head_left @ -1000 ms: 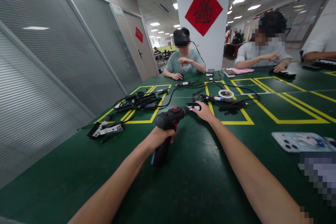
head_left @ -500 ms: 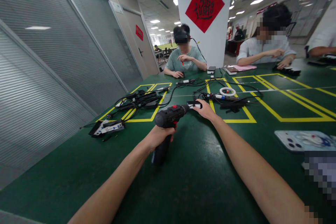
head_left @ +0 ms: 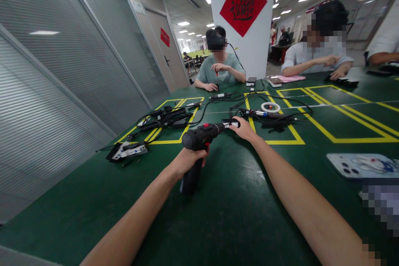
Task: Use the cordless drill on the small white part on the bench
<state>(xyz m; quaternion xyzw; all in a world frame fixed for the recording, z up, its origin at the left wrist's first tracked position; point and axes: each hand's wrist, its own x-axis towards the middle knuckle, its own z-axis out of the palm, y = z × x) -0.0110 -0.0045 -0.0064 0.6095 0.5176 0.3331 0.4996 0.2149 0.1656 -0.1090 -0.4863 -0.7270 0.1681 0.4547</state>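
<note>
Drill (head_left: 199, 137) wrapped by left fingers (head_left: 204, 156); right fingers (head_left: 239, 121) pinch small block (head_left: 230, 123), partly hidden; drill-block contact unclear.

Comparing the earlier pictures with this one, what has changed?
Mainly the camera view: the large red poster sits slightly higher in the picture. Nothing was visibly taken or released. The left hand still grips the drill; the right hand still holds the small piece at its tip.

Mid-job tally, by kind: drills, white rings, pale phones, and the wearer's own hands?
Drill: 1
White ring: 1
Pale phone: 1
Wearer's hands: 2 (left hand on the drill, right hand holding a small part)
Total: 5
</note>
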